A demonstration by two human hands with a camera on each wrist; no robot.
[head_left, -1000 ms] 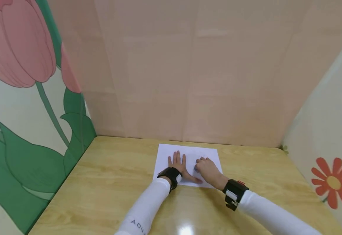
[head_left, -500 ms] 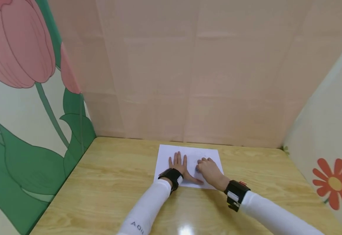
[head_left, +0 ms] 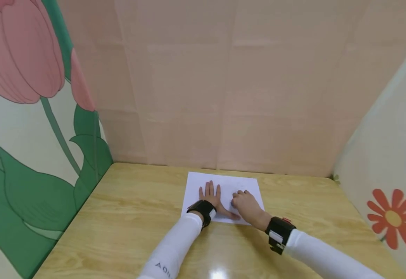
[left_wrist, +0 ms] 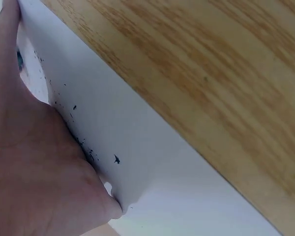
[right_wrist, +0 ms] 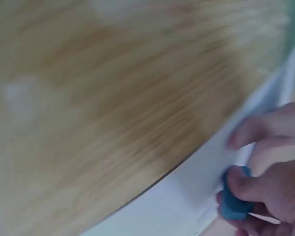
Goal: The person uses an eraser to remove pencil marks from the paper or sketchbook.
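Nearest the viewer, two white sleeves point(head_left: 175, 252) run up from the lower edge of the head view, each ending in a black wrist strap point(head_left: 203, 209). They cross a wooden table point(head_left: 126, 221) with a glare spot at its near edge.

Beyond the straps, the left hand point(head_left: 211, 197) lies flat on a sheet of paper point(head_left: 223, 186), fingers straight and spread, pointing toward 12 o'clock, thumb reaching out toward 3 o'clock. In the left wrist view the palm point(left_wrist: 34, 167) presses the paper point(left_wrist: 152, 162) down, and small dark crumbs dot the sheet along the hand's edge.

Just at 3 o'clock from it, the right hand point(head_left: 245, 203) rests on the same sheet with its fingers curled. The right wrist view, though blurred, shows those fingers point(right_wrist: 265, 187) pinching a small blue eraser point(right_wrist: 232, 199) against the paper point(right_wrist: 187, 196). In the head view only a speck of blue shows at the knuckles. The two hands sit close together, the left thumb nearly under the right hand.

The paper lies in the middle of the table toward the far edge, its long sides running toward 12 o'clock.

Past it stands a plain pink back wall point(head_left: 230, 85). At 9 o'clock a side panel shows a pink tulip point(head_left: 18, 50) with green leaves; at 3 o'clock another panel bears a red flower point(head_left: 394, 219).
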